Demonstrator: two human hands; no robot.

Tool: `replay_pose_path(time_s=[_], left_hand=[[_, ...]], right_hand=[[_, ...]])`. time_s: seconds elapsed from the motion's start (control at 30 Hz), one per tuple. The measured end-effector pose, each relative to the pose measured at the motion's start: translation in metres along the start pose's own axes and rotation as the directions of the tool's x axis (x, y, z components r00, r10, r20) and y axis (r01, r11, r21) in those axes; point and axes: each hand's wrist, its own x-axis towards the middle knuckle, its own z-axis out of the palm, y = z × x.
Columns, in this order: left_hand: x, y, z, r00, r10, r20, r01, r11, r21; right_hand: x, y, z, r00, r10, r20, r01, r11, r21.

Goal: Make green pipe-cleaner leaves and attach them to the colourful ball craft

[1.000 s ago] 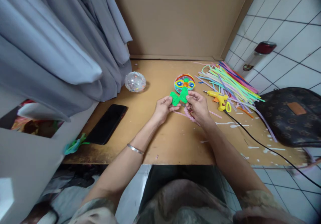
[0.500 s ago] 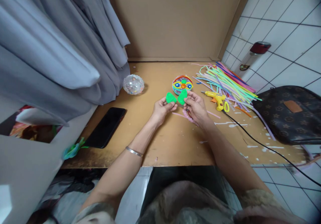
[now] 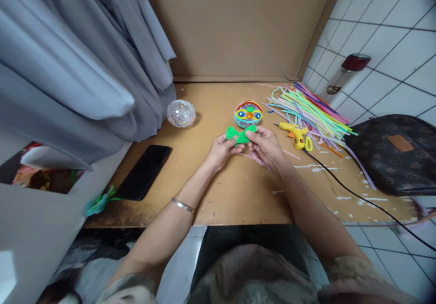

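Observation:
My left hand (image 3: 221,150) pinches a green leaf-shaped piece (image 3: 232,133) between thumb and fingers. A second green leaf-shaped piece (image 3: 245,135) is pinched in my right hand (image 3: 266,146). The two pieces meet at their inner ends, over the middle of the table. Just beyond them sits a round ornament (image 3: 248,115) with a red and yellow band, blue eye shapes and an orange centre. Pink pipe cleaner (image 3: 256,157) lies partly hidden under my right hand.
A yellow glue gun (image 3: 294,134) with a black cord lies right of my hands, before a heap of coloured pipe cleaners (image 3: 309,113). A clear ball (image 3: 181,113) and a black phone (image 3: 143,172) are on the left. A dark bag (image 3: 395,159) stands at the right edge.
The two green pieces have come together and now touch or overlap. My right hand has turned its piece from upright to more sideways.

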Motion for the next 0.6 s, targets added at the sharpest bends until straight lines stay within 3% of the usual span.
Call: replay_pose_path(time_s=[0.2, 0.43, 0.6], left_hand=[[-0.003, 0.011, 0.005, 0.995, -0.061, -0.073, 0.056, 0.995, -0.078], [-0.001, 0.015, 0.002, 0.994, -0.055, -0.092, 0.045, 0.993, -0.106], [-0.001, 0.010, 0.002, 0.999, 0.014, -0.051, -0.017, 0.998, -0.059]], right_hand=[[0.006, 0.005, -0.006, 0.981, -0.083, -0.177, 0.080, 0.997, -0.023], [0.008, 0.004, -0.007, 0.981, -0.092, -0.171, 0.090, 0.996, -0.021], [0.005, 0.004, -0.005, 0.988, -0.077, -0.132, 0.075, 0.997, -0.014]])
